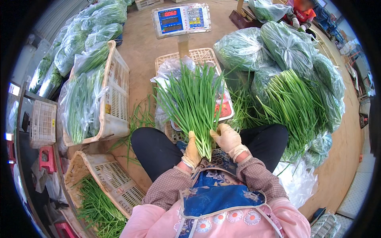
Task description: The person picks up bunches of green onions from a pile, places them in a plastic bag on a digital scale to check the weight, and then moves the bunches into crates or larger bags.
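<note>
Both hands wear pale rubber gloves. My left hand (192, 151) grips the pale stem ends of a bunch of green garlic chives (193, 98), its thumb along the stems. At the bunch's right side, my right hand (227, 138) has its thumb and fingertips against the stems; its grip is partly hidden. The leaves fan out over a tray and clear plastic bags (163, 71) on the weighing scale. The scale's lit display (181, 20) stands beyond them. A larger heap of chives (294, 110) lies to the right.
Bagged greens (288, 50) are piled at right, more (74, 44) at far left. A plastic crate (116, 89) holding bagged greens stands left; another crate (116, 178) with loose greens sits lower left. Loose leaves (140, 116) litter the floor. Another person (302, 13) is at upper right.
</note>
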Demonstrator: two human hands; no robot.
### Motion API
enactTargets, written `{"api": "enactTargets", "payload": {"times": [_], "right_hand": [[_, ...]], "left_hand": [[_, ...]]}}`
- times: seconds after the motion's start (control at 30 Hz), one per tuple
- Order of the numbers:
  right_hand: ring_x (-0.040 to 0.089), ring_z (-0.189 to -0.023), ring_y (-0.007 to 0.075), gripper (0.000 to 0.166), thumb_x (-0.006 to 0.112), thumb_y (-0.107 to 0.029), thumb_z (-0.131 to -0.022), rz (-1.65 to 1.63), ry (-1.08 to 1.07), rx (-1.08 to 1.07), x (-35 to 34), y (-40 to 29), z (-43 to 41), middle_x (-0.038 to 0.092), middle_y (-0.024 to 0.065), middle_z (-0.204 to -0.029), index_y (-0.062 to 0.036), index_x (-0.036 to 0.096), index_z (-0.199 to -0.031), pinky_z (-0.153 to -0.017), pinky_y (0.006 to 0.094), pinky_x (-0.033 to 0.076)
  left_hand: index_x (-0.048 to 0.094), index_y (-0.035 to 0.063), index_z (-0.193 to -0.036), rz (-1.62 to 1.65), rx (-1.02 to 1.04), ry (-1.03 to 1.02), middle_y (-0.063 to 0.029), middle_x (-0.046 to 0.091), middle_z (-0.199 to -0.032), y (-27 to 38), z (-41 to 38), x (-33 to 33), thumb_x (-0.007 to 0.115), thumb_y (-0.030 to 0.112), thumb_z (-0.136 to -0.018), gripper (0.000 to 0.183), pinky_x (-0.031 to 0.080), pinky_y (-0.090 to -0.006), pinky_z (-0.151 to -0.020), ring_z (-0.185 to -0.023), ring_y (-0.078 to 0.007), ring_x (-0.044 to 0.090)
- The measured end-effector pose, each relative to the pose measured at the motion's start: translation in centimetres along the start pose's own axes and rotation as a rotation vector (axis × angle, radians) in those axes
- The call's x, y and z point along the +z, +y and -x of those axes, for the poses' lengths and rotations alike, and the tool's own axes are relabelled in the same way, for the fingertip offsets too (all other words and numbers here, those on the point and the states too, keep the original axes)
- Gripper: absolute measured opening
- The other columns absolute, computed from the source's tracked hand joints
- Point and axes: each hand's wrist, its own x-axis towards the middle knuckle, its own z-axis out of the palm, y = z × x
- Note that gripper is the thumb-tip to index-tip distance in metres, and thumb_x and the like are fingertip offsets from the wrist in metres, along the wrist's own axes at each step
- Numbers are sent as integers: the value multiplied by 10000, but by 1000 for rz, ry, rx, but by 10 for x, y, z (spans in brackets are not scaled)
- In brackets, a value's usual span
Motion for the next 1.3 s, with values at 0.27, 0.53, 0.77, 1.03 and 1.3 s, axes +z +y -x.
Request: {"api": "enactTargets", "payload": {"times": [0.27,0.53,0.77,1.03,1.3], "right_hand": [[560,-611,158,275,539,-118,-885,-627,-389,-113,25,-3,6,612,49,-740,-88,587,-1154,-575,293,462],[505,-559,32,352,508,-224,-954,-1336,-468,436,14,17,4,584,-27,-714,-56,496,-1263,-517,161,402],[625,-680,185,464,577,-425,-871,-872,-338,360,10,10,1,657,110,-823,-21,557,-1099,-595,288,495],[642,-796,308,459,647,-370,-780,-329,-334,253,16,10,-7,652,196,-829,33,589,-993,-742,360,497],[587,-668,183,372,658,-324,-826,-923,-268,442,26,22,11,633,108,-756,26,610,-944,-638,312,478]], "left_hand": [[556,49,-1138,-21,-102,104,-98,641,-1032,-9,-6,-23,594,323,-895,369,511,-374,-828,-930,-241,614],[522,9,-1197,197,-138,-25,-154,631,-1037,-1,1,1,387,465,-948,537,500,-424,-825,-919,-307,613],[514,22,-1224,175,-80,27,-169,620,-1089,1,3,13,438,487,-922,559,504,-448,-827,-948,-307,617],[590,26,-1079,305,-58,99,-136,648,-1022,-3,0,-4,503,456,-907,471,500,-461,-852,-936,-300,620],[538,13,-1170,377,-109,36,-180,600,-1143,-4,-3,-12,456,467,-915,527,437,-492,-939,-1045,-349,575]]}}
